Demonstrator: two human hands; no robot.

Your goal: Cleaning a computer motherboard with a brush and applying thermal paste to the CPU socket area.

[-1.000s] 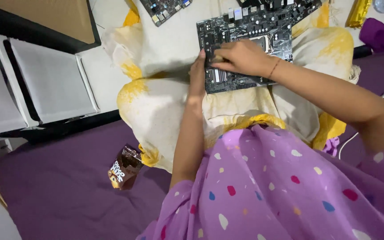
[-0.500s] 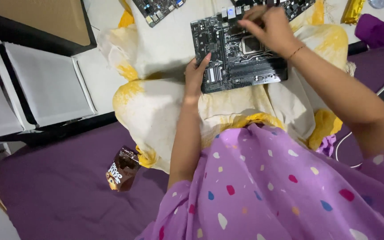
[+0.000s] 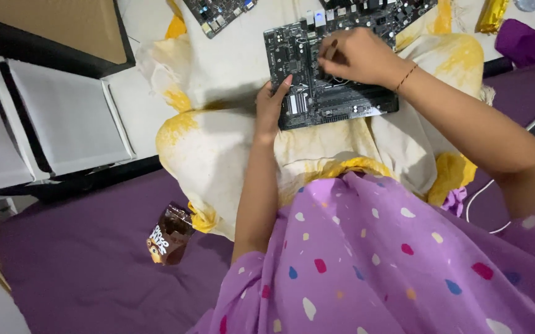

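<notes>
We note a dark circuit board (image 3: 332, 74), densely populated, lying flat on a white-and-yellow cloth (image 3: 218, 148) over the lap. Our left hand (image 3: 272, 105) grips its left edge, thumb on top. Our right hand (image 3: 354, 57) rests curled on the board's centre, fingertips pressing down; whether it pinches anything, we cannot tell.

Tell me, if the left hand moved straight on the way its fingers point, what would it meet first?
The left hand already touches the dark circuit board; its fingers point up along that board's left edge.
</notes>
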